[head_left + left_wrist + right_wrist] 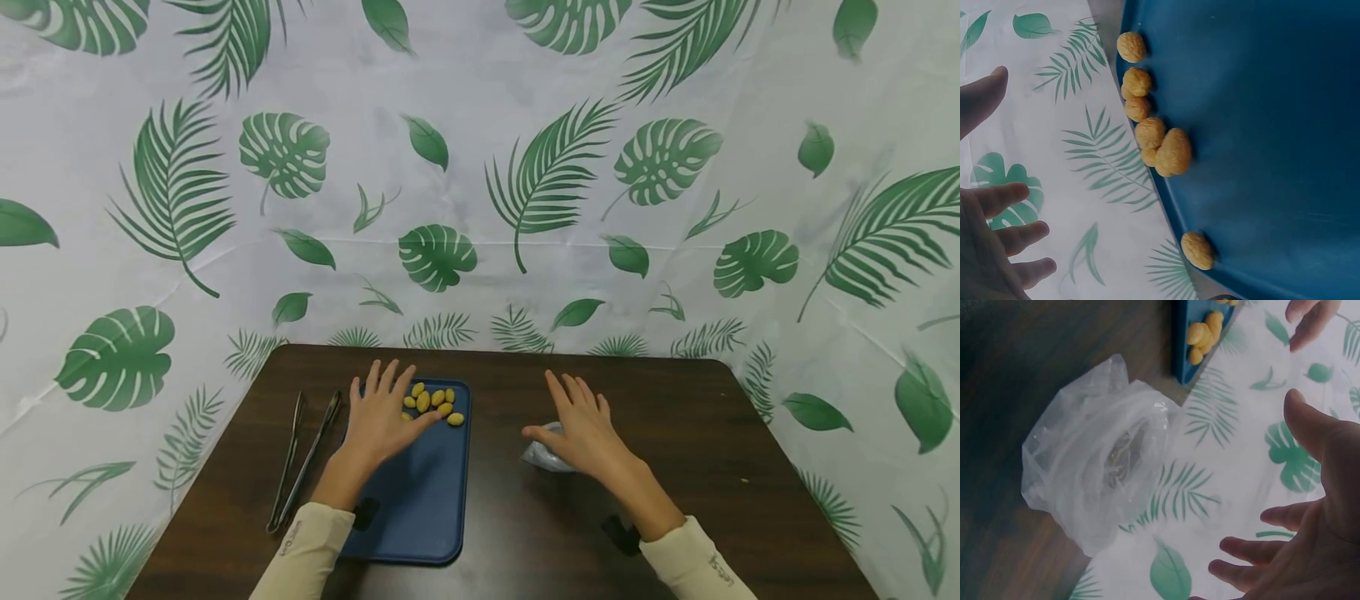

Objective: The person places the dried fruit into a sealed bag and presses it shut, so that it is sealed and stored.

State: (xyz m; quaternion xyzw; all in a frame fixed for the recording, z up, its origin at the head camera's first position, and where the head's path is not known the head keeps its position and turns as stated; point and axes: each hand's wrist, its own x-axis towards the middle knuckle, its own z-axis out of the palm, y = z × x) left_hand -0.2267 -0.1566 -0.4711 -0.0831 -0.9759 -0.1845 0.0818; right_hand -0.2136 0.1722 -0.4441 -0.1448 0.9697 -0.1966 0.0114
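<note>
In the head view my left hand (381,423) hovers with fingers spread over the far part of a dark blue tray (423,508). Several small yellow, wrinkled oval pieces (423,401) lie at that end of the tray, and the left wrist view shows them along its rim. My right hand (588,433), its fingers spread too, is raised above a clear plastic bag (546,457) and partly hides it. Bunched up on the table, the bag (1094,462) shows a rounded opening in the right wrist view. Both hands hold nothing.
Metal tongs (273,525) lie spread on the dark wood table (675,417), left of the tray. A tiny yellowish bit (745,480) is on the table at the right. Behind the table hangs a white leaf-print cloth (450,192).
</note>
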